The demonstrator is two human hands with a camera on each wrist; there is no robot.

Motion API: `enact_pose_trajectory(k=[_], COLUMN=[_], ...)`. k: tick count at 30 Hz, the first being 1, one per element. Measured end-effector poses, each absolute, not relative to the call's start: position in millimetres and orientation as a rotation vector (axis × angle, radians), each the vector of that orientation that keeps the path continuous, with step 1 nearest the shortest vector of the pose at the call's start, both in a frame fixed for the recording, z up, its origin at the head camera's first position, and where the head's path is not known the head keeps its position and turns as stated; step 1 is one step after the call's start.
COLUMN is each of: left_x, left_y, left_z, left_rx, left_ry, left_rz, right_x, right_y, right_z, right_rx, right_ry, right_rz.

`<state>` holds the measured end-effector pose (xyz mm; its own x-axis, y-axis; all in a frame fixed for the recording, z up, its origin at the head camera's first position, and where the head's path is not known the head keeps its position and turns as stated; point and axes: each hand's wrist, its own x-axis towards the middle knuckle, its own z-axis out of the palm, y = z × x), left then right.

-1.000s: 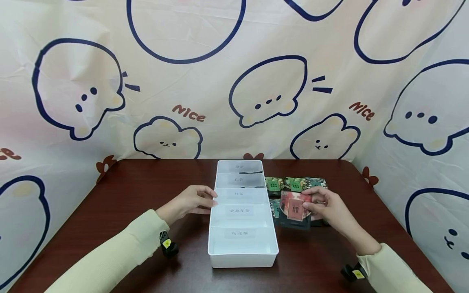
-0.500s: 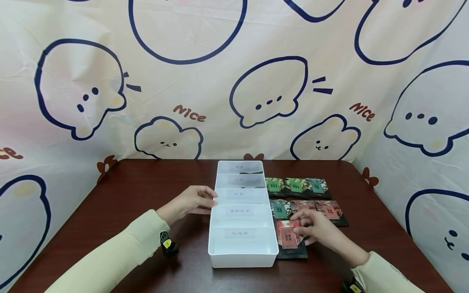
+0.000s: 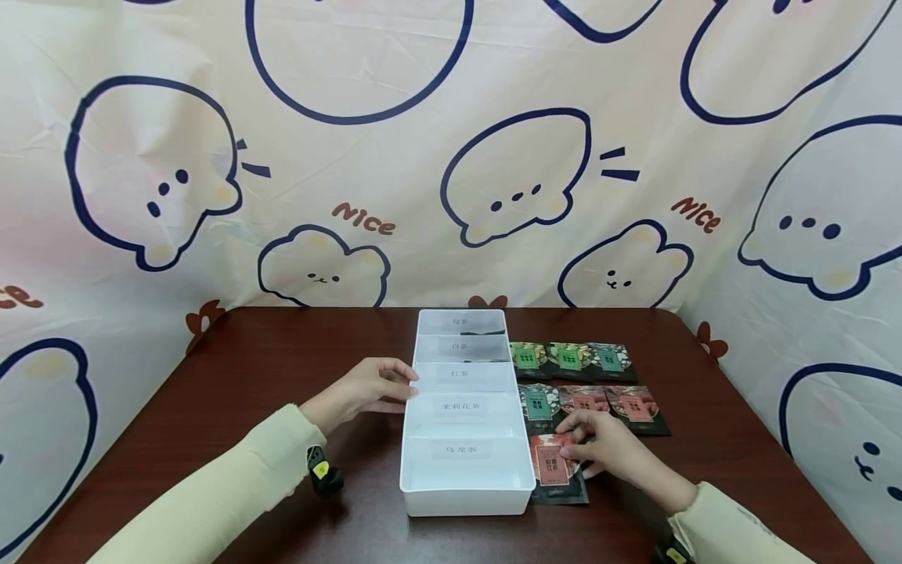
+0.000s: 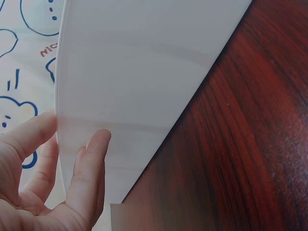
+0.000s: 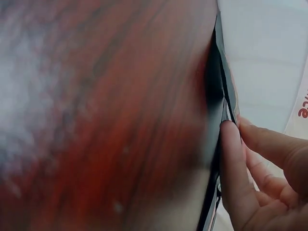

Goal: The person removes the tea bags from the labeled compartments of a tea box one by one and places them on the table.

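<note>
A red and black tea packet point(image 3: 554, 467) lies at the box's near right side in the head view, its near edge toward me. My right hand point(image 3: 607, 448) pinches its right edge; in the right wrist view the thumb point(image 5: 230, 144) and a finger point(image 5: 264, 142) hold the packet point(image 5: 224, 72), seen edge-on. My left hand point(image 3: 366, 394) rests with loosely bent fingers against the left side of a long white divided box point(image 3: 468, 501). In the left wrist view, one finger point(image 4: 36, 130) meets the box rim and another point(image 4: 98, 154) lies before the side wall point(image 4: 120, 86).
Behind the held packet lie two rows of tea packets: green ones point(image 3: 569, 359) at the back, then a teal one point(image 3: 539, 404) and red ones point(image 3: 636, 407). The box has several labelled compartments; dark edges show in the two far ones. A patterned curtain point(image 3: 416, 172) backs the brown table point(image 3: 296, 337).
My right hand has carried the red tea packet from above the rows toward me and lowered it beside the box, uncovering the other packets. My left hand has stayed at the box.
</note>
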<state>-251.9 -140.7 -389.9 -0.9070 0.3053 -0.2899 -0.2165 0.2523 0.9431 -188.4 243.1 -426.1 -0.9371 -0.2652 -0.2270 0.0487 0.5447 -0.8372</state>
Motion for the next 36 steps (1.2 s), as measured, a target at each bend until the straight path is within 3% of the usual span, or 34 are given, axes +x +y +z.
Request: enact_pose_trajectory(k=[36], left_x=[-252.3], left_y=[-140.4], left_z=[-390.2], left_rx=[0.067], left_ry=[2.120], left_rz=[1.699], right_x=[-191.4], right_y=[240.4], right_z=[-426.3], right_rx=[-0.201], right_ry=[2.508], right_rz=[-1.184])
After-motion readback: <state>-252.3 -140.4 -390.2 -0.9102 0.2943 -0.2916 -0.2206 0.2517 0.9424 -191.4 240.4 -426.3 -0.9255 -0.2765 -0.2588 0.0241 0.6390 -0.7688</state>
